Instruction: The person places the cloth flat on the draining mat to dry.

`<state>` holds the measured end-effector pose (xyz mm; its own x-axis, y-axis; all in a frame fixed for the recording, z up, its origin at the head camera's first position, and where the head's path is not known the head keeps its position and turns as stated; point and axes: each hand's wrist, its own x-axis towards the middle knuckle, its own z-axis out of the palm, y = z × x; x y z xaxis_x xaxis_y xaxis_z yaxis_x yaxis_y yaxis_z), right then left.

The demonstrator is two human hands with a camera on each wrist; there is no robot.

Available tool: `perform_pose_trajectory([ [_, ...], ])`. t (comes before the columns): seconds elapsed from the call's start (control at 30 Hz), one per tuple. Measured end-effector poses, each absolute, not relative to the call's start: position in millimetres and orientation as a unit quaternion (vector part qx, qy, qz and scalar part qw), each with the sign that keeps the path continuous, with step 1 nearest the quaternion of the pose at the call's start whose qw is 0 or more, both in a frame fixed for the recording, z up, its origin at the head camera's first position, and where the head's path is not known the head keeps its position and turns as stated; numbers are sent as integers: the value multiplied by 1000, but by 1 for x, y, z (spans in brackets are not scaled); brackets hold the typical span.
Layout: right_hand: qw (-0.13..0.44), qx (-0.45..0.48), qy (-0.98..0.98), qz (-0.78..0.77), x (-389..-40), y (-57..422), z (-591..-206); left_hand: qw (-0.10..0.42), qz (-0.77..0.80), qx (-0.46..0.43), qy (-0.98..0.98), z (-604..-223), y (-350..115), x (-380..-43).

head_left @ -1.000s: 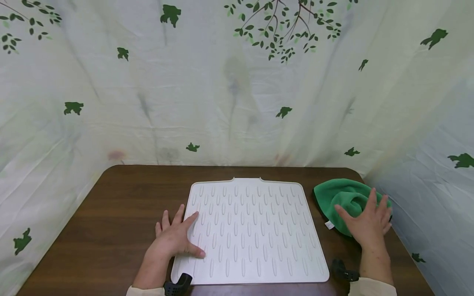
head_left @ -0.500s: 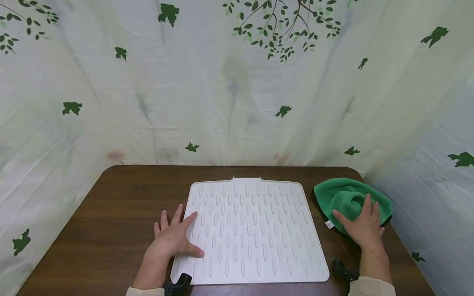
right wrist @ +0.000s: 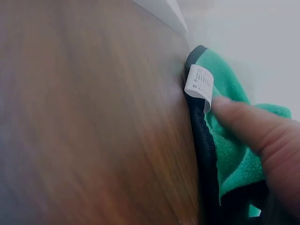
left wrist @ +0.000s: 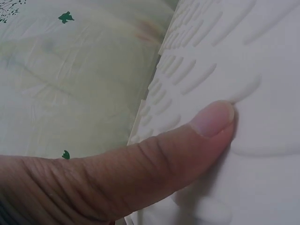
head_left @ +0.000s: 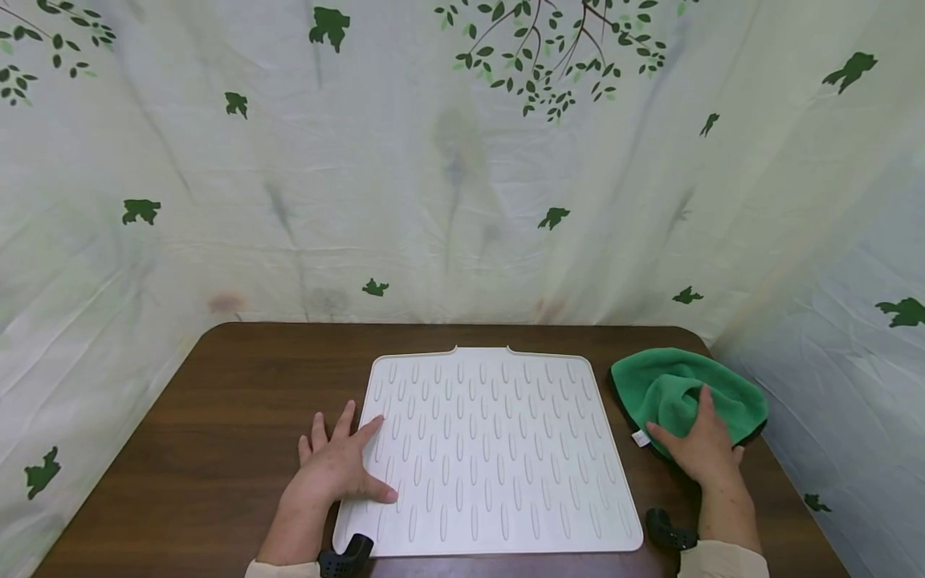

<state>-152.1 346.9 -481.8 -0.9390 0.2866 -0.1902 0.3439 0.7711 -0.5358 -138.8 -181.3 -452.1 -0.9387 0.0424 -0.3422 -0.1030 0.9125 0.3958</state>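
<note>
A white mat [head_left: 491, 449] with rows of raised oval ridges lies flat in the middle of the table in the head view. My left hand [head_left: 332, 466] rests spread at its left edge, index fingertip and thumb on the mat, the other fingers reaching past the edge. The left wrist view has the thumb [left wrist: 173, 150] pressing the ridged surface. To the right of the mat, a green microfibre cloth [head_left: 661, 373] with dark edging and a white tag [right wrist: 199, 83] lies bunched. My right hand [head_left: 704, 449] gathers it between thumb and fingers; some fingertips are hidden in its folds.
The brown wooden table [head_left: 217, 449] has rounded far corners. A white curtain [head_left: 405, 160] printed with green leaves hangs behind it and along the sides. Black wrist cameras sit on both wrists, the right one [head_left: 668, 530] close to the mat's near right corner.
My right hand has drawn slightly left and toward me, its spread fingers closing into the cloth, whose folds have shifted. The left hand and mat have stayed practically still.
</note>
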Motion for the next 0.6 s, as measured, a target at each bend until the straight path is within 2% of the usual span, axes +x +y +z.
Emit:
perform_pose_trajectory([
  [0.3,58,151,946,-282,-151,344,-480,179,222,-16,958,-454,-183,-138],
  [0.6,21,143,955,-260,-149,335,-474,175,226,1,958,-459,-184,-141],
])
